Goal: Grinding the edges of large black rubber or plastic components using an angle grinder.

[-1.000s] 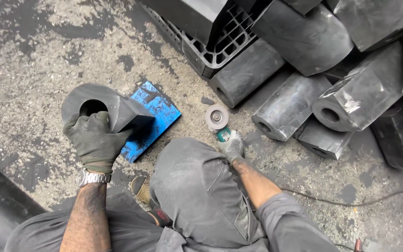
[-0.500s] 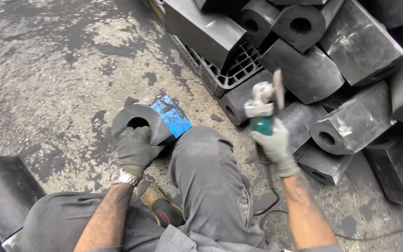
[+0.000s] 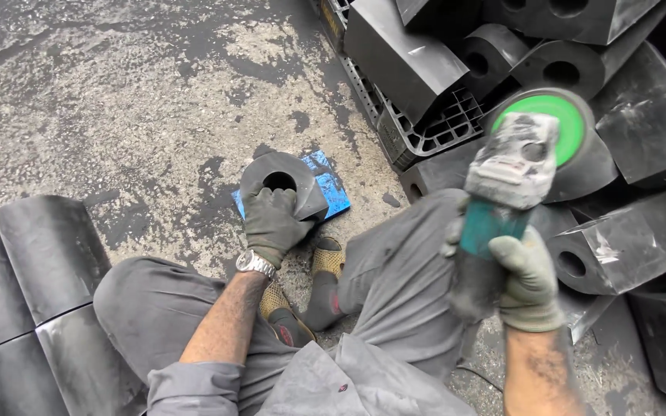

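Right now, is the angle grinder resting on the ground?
No, the right hand holds the angle grinder raised in the air, its green disc up.

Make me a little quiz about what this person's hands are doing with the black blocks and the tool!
1. True or false: the left hand rests on a black block with a round hole.
2. What does the right hand hold up? A) a hammer B) an angle grinder with a green disc C) a paintbrush
3. Fill in: the block sits on a ____ pad on the concrete floor.

Key: 1 true; 2 B; 3 blue
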